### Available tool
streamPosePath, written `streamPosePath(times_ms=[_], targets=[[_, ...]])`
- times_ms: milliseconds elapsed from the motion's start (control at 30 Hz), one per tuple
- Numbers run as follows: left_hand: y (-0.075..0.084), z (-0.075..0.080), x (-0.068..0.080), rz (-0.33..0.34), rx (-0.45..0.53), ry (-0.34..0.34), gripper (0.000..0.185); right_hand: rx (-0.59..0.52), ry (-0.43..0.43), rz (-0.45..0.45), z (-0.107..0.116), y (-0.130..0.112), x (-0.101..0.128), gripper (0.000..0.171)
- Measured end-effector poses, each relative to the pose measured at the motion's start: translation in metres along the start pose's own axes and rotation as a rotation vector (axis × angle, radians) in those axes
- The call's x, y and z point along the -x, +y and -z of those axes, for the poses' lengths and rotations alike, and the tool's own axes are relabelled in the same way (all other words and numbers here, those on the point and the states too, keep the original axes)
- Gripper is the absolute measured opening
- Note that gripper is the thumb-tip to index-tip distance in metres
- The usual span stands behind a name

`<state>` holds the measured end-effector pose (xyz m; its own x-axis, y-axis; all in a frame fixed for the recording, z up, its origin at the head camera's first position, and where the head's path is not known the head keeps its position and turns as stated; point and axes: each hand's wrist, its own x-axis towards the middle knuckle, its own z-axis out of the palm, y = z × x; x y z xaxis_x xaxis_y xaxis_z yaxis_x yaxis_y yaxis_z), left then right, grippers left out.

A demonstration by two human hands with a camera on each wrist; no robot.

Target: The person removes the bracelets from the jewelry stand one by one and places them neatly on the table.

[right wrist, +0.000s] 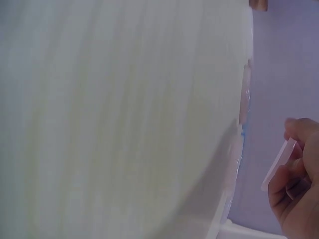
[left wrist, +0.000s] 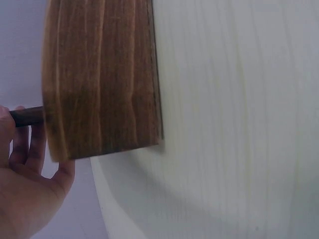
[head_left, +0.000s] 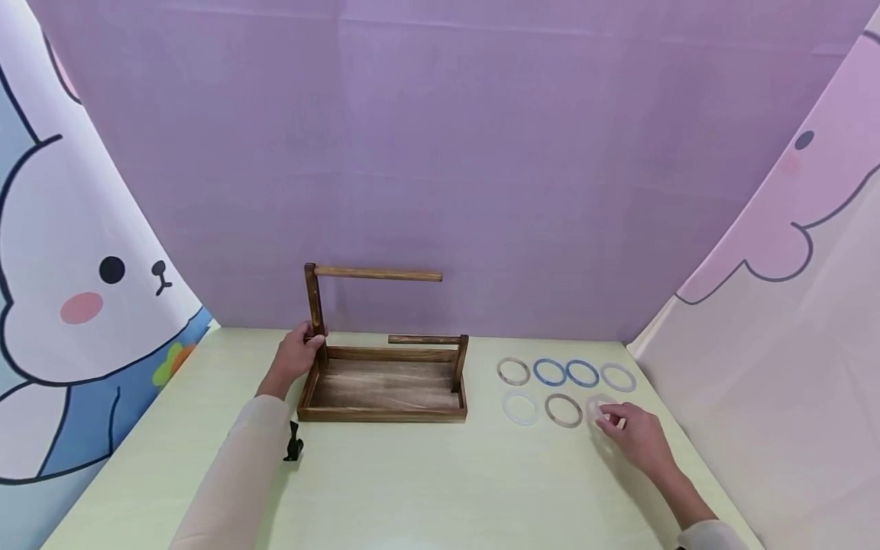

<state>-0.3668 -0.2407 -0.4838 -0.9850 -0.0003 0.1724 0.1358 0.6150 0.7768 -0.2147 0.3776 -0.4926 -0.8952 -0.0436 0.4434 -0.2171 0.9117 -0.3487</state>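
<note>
Seven rings on the pale green table [head_left: 426, 481], right of the wooden rack [head_left: 385, 382]: four in the back row, three in the front row. My right hand [head_left: 635, 435] is at the right end of the front row, fingers curled, pinching a clear ring [head_left: 600, 406]; the right wrist view shows that ring [right wrist: 279, 164] edge-on between thumb and fingers. My left hand [head_left: 297, 355] grips the foot of the rack's tall post [head_left: 314, 302], fingers wrapped round it. The rack stands mid-table by the purple backdrop [head_left: 440, 153]. A small black clip [head_left: 293, 443] lies near my left sleeve [head_left: 237, 473].
</note>
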Motion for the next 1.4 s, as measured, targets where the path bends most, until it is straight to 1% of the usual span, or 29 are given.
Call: streamPosePath(times_ms=[233, 400, 600, 767, 933, 1100, 1200, 1400], targets=[[-0.001, 0.0, -0.001, 0.006, 0.003, -0.008, 0.029, 0.062, -0.048, -0.035, 0.006, 0.015, -0.001, 0.02], [-0.002, 0.0, 0.0, 0.012, 0.005, -0.018, 0.03, 0.1, -0.092, -0.043, 0.01, 0.026, -0.004, 0.02], [0.0, 0.001, -0.001, -0.001, -0.001, -0.004, 0.029, 0.111, -0.135, -0.081, 0.013, 0.039, -0.006, 0.025], [0.0, 0.0, 0.0, 0.003, -0.005, -0.017, 0.029, 0.118, -0.146, -0.103, 0.015, 0.047, -0.006, 0.026], [-0.001, 0.0, 0.001, 0.006, -0.003, -0.02, 0.029, 0.125, -0.148, -0.104, 0.017, 0.051, -0.005, 0.023], [-0.001, 0.0, 0.001, 0.018, 0.005, -0.019, 0.028, 0.128, -0.154, -0.098, 0.018, 0.056, -0.006, 0.024], [-0.001, 0.0, 0.001, 0.011, 0.001, -0.015, 0.028, 0.136, -0.152, -0.094, 0.018, 0.059, -0.007, 0.026], [0.001, 0.001, 0.002, 0.018, 0.003, -0.019, 0.029, 0.17, -0.196, -0.073, 0.018, 0.067, -0.011, 0.025]])
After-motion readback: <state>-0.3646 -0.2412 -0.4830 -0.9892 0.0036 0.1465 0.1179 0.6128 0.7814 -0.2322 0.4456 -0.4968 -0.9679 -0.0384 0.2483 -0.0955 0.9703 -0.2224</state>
